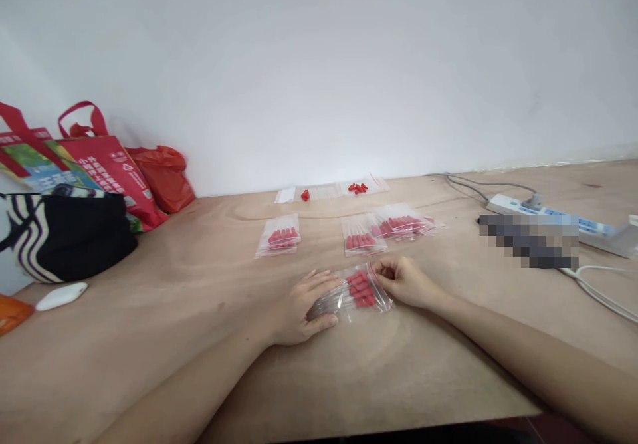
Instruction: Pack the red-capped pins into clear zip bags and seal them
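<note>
A clear zip bag [343, 296] lies flat on the table, holding several thin clear tubes with red ends, which look like droppers. The fingers of my left hand [310, 308] are spread, resting on the bag's left end. At the opposite end, my right hand [406, 280] pinches the bag by its red-lined zip edge. Beyond my hands lie more filled zip bags: one bag [282, 236] to the left, another bag [359, 236] near the centre, and overlapping bags [403, 224] to its right.
By the wall lie loose clear tubes [323, 193] and loose red pieces [357, 189] on a flat bag. Shopping bags [109, 171] and a black striped bag [80, 234] stand left, near a white case [62, 296]. A power strip [563, 218] with cables lies right, beside a blurred-out dark object [528, 239].
</note>
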The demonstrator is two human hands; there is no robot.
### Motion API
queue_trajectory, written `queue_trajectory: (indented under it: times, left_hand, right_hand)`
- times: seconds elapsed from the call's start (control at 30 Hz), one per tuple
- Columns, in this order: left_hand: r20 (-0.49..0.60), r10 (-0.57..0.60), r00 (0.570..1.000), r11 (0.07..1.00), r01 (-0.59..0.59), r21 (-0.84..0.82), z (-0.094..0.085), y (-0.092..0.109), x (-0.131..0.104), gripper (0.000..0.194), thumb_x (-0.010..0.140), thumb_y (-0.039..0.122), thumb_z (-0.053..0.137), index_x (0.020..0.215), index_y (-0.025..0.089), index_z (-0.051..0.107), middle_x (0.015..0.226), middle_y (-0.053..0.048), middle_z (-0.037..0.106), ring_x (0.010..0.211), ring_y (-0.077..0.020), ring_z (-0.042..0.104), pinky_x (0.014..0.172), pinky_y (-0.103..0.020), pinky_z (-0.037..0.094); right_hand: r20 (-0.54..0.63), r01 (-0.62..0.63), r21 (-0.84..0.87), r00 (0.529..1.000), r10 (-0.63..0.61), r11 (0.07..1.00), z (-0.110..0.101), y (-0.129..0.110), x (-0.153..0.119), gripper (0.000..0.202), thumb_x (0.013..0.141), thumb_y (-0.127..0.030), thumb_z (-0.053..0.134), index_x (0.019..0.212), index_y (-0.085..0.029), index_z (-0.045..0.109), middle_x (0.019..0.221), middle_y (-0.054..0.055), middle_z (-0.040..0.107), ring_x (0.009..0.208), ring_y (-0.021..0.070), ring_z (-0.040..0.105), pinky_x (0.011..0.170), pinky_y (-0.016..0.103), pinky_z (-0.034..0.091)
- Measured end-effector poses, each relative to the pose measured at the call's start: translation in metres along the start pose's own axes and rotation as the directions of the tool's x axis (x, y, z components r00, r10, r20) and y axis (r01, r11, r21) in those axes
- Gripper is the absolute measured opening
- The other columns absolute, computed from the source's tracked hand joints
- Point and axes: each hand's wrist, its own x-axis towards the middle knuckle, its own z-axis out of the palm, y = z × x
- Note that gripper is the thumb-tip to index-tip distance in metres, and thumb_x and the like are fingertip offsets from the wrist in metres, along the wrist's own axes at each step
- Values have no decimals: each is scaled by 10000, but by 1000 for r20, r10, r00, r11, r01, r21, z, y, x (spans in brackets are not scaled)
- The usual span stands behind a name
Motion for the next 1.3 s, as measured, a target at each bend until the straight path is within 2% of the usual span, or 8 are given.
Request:
queue_trajectory:
  times: [0.27,0.47,0.63,0.77,0.87,0.97,1.1,1.3]
  left_hand:
    - [29,14,999,1000,-14,8,0,-2,-2,475,814,370,493,1263,296,357,1351,-27,325,1263,-237,247,1038,-464,205]
    - [39,31,999,999,-32,26,-2,0,-2,483,811,336,502,1267,288,351,1353,-39,316,1266,-236,242,1033,-480,202]
    - [115,113,987,992,-119,45,-14,4,1,505,811,313,515,1276,317,318,1354,-30,315,1267,-233,241,1027,-496,195]
    - [182,194,964,962,-224,158,-28,-8,16,459,802,343,534,1233,352,378,1337,-21,349,1255,-250,267,1019,-530,174]
    - [-54,183,982,943,-160,290,-30,-21,29,341,813,264,518,1151,299,487,1284,-41,420,1210,-254,343,1009,-518,215]
    - [-337,120,934,960,-23,277,-21,-25,30,247,851,212,426,1068,217,543,1170,-70,510,1085,-212,471,942,-419,364]
    - [-316,80,945,988,-34,148,-8,-18,16,292,808,324,501,1060,181,535,1086,-76,551,983,-191,538,858,-329,450]
    - [-288,27,957,992,9,123,-7,-25,3,381,781,340,518,1126,179,498,1178,-83,513,1073,-211,495,919,-362,422]
  right_hand:
    - [165,22,62,986,-32,998,-3,3,1,270,717,-397,560,626,-143,561,569,-15,519,507,70,430,482,196,343]
    - [22,135,-165,991,-133,977,0,-7,-3,255,757,-297,513,541,-162,531,591,-4,528,567,93,474,533,214,362]
    - [-50,204,-287,973,-227,936,-19,-2,-4,123,711,-228,557,823,-178,547,732,15,532,553,91,444,488,217,375]
    - [124,405,-259,914,-386,877,-31,1,-6,192,746,-185,520,928,-207,577,971,69,504,760,125,511,577,226,430]
    - [131,448,-228,894,-428,865,-23,-1,-9,127,782,-195,484,821,-200,605,914,56,521,744,113,527,583,214,425]
    - [32,450,-212,891,-454,868,-5,-7,-9,92,785,-204,483,766,-181,570,807,39,543,670,97,516,560,204,413]
    - [-101,421,-232,886,-453,877,20,-16,0,105,785,-193,470,691,-180,515,680,13,530,583,86,482,536,203,402]
    - [-11,436,-229,893,-450,870,40,-24,27,58,756,-182,499,769,-171,554,768,38,566,628,101,519,584,226,440]
